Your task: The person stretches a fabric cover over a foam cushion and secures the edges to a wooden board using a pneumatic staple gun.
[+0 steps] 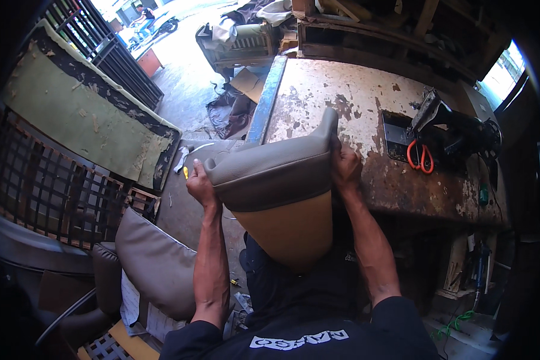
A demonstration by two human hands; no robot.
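Note:
In front of my body I hold up a grey-brown leatherette seat cover with a seam along its front and a plain tan panel below. My left hand is closed on its left corner, thumb pointing up. On the other side my right hand grips the right edge, below a narrow end that sticks up. The fingers are partly hidden behind the cover. The right end of the cover overlaps the worn worktable in view. Whether there is padding inside I cannot tell.
A black sewing machine stands on the table's right side, with orange-handled scissors beside it. At left lie a stripped sofa frame and a brown cushion. An old armchair stands beyond. Outside, a person is by a motorbike.

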